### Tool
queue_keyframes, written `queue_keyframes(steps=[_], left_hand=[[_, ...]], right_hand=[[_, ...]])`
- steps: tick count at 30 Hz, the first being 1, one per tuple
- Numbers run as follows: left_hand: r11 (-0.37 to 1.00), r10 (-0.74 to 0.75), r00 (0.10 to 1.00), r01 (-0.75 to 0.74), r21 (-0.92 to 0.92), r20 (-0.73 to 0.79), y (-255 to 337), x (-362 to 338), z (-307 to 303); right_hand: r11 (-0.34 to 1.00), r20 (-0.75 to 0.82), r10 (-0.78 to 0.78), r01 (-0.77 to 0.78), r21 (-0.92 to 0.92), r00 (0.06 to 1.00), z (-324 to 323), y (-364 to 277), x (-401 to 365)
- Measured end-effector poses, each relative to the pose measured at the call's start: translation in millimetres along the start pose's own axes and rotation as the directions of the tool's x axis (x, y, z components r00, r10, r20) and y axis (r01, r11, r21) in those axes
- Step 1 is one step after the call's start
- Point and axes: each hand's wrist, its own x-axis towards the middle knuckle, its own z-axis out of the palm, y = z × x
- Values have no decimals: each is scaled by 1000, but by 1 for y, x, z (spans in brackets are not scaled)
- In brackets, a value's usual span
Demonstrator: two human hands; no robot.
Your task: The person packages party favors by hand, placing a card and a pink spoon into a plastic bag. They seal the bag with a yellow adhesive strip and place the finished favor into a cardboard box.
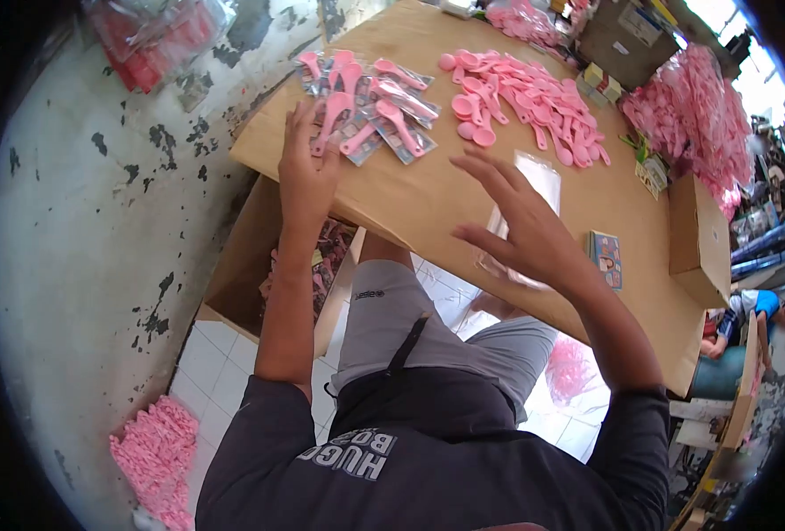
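At the left of the brown-covered table [392, 199], my left hand [307, 168] has its fingers stretched out along the near edge of a pile of packed spoons [392, 128]. These are pink plastic spoons in clear bags with printed cards, and the fingertips are right beside one spoon [334, 113]. My right hand [525, 221] is held over the table with its fingers apart and nothing in them. Beneath it lies a stack of clear plastic bags [538, 181], partly hidden by the hand. Farther back is a heap of loose pink spoons [534, 102].
A stack of printed cards [605, 257] lies right of the bags, near a cardboard box [698, 239]. Big bags of pink spoons [693, 115] stand behind. Below the table's left edge is an open carton [233, 257] with packed spoons. Another person [746, 319] sits far right.
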Motion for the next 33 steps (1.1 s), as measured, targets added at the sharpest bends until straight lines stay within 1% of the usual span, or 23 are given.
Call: queue_keyframes(steps=[1,3,4,6,8,10,11,12,14,15,16,17,18,19,20,21,23,24,26,28,30,31,33], left_hand=[[1000,-21,1000,22,23,-16,-3,-3,-2],[999,-28,999,29,23,-31,-9,-9,-6],[999,-35,999,35,17,-25,-12,-13,-9],[998,-60,997,60,14,-44,-14,-23,-17],[997,-78,985,77,-10,-152,-18,-34,-24],[991,-123,968,130,17,-220,-27,-43,-32],[983,-163,948,179,35,-273,-32,-47,-35],[981,-172,945,190,40,-277,-38,-49,-37],[938,-322,906,266,-223,-276,-50,-54,-41],[936,-331,902,275,-220,-277,-56,-57,-38],[867,-410,869,278,-415,-276,-62,-60,-32],[762,-486,834,259,-593,-261,-67,-63,-27],[760,-496,827,266,-594,-265,-68,-63,-27],[538,-641,756,318,-781,-134,-69,-65,-28],[269,-736,677,338,-902,34,-69,-68,-28],[261,-744,667,345,-902,40,-64,-68,-27],[3,-594,769,298,-955,238,-52,-65,-26],[-4,-608,755,307,-952,246,-50,-65,-23],[-169,-453,823,298,-940,342,-51,-63,-17],[-205,-495,795,285,-936,350,-49,-62,-19],[-318,-498,734,340,-885,461,-56,-64,-25],[-316,-457,761,345,-884,460,-57,-64,-30],[-357,-488,735,325,-876,472,-53,-67,-43]], right_hand=[[1000,5,-20,20,-4,1000,12,6,20],[988,-54,-95,88,-126,994,38,21,61],[986,-48,-115,108,-128,992,52,26,80],[962,-127,-193,162,-220,973,77,35,117],[970,-108,-188,167,-179,976,94,39,149],[923,-99,-180,133,-360,979,106,40,177],[920,-91,-165,120,-372,982,111,39,192],[921,-81,-170,130,-366,982,115,40,205],[970,-42,-127,115,-214,991,124,39,224],[970,-42,-117,105,-221,992,130,36,227],[970,-32,-117,107,-218,993,136,34,226],[957,-77,-146,121,-264,986,142,33,224],[941,-117,-179,135,-311,977,146,28,221],[941,-104,-180,141,-309,978,149,24,219],[940,-101,-209,171,-294,973,151,21,214],[940,-100,-233,198,-278,967,151,17,210],[940,-77,-257,230,-254,963,148,7,204],[937,-61,-287,266,-227,956,148,2,201],[931,-48,-300,281,-234,953,153,-2,198],[920,-48,-329,308,-242,943,158,-14,196],[884,-47,-407,381,-271,912,161,-25,192],[884,-42,-410,385,-266,911,164,-30,192],[861,-44,-467,443,-250,883,173,-42,192]])
